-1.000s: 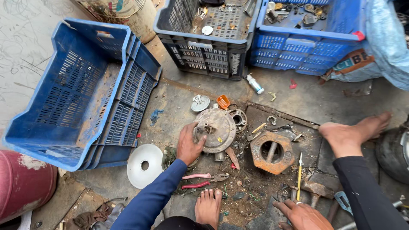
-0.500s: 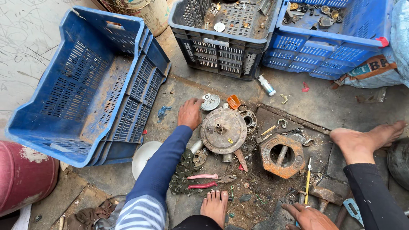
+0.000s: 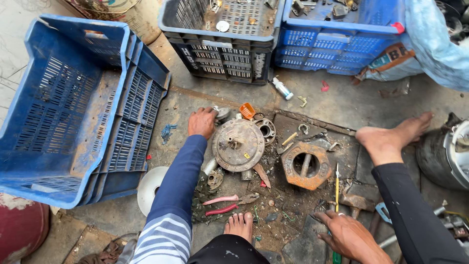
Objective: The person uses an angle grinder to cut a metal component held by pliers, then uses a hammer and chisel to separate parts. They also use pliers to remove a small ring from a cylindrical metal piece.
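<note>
My left hand (image 3: 202,122) reaches forward in a blue sleeve, and its curled fingers close on the left edge of a small grey metal disc (image 3: 223,114). Just right of it lies a round rusty motor cover (image 3: 238,144) with a short shaft in its middle. My right hand (image 3: 348,233) rests low on the dirty ground with spread fingers, holding nothing. It lies beside a thin yellow-green screwdriver (image 3: 336,183) and a hammer (image 3: 355,201). A rusty hexagonal housing (image 3: 306,165) sits between the two hands.
An empty blue crate (image 3: 73,112) stands at the left. A dark crate (image 3: 222,54) and a blue crate (image 3: 337,41) with parts stand behind. Red-handled pliers (image 3: 221,205), an orange piece (image 3: 247,110), a bearing ring (image 3: 266,129) and a white disc (image 3: 149,188) lie around. My bare feet (image 3: 391,139) rest nearby.
My left hand has left the round motor cover and moved up and left to the small metal disc. The right hand has stayed low on the ground.
</note>
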